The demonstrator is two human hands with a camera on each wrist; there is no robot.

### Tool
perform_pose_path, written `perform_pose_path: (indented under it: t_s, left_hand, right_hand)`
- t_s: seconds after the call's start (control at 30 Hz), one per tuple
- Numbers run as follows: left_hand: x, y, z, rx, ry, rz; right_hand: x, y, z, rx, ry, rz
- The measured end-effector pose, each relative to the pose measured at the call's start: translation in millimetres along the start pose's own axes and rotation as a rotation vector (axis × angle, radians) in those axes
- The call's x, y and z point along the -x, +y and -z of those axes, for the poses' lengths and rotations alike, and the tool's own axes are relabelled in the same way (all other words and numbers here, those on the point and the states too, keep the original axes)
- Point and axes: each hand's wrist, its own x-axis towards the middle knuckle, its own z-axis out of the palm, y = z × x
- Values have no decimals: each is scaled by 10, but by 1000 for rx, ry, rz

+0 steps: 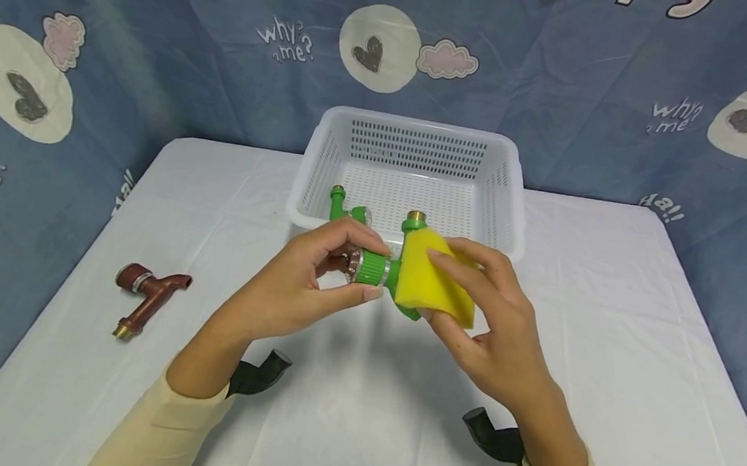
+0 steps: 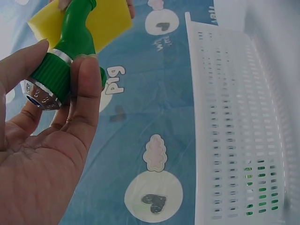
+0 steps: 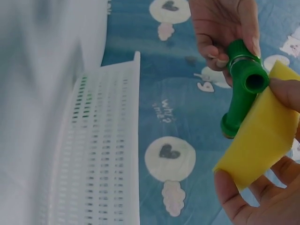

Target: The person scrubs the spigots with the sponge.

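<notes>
A green tap (image 1: pixel 371 268) with a ribbed collar and a brass threaded end is held above the table by my left hand (image 1: pixel 304 275). The thumb and fingers pinch its knob end, as the left wrist view shows on the collar (image 2: pixel 52 75). My right hand (image 1: pixel 495 316) grips a yellow sponge (image 1: pixel 432 278) and holds it against the tap's body. In the right wrist view the sponge (image 3: pixel 262 131) lies along the tap (image 3: pixel 241 96), whose open spout faces the camera.
Behind the hands stands a white perforated basket (image 1: pixel 415 123) with another green tap (image 1: pixel 337 202) in it. A dark red-brown tap (image 1: pixel 156 296) lies on the white-covered table (image 1: pixel 604 317) at the left. A blue printed cloth (image 1: pixel 227 90) hangs behind.
</notes>
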Motion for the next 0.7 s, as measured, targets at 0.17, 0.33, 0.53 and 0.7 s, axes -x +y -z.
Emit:
perform_pose_path:
  t_s: [0.17,0.33,0.53,0.7]
  left_hand:
    - [-7,3,-5,-26,11,-10]
    - [-5,0,-2,-43,24,-6]
    - [9,-3,1,-81,6,-32]
    - [4,-8,7,-98,13,-41]
  right_hand:
    - [3,0,0,7,8,10]
    - [-6,-3,-28,-30,-7,72]
    - [-11,56,-35,24,15,60]
    - [-5,104,-32,52,22,22]
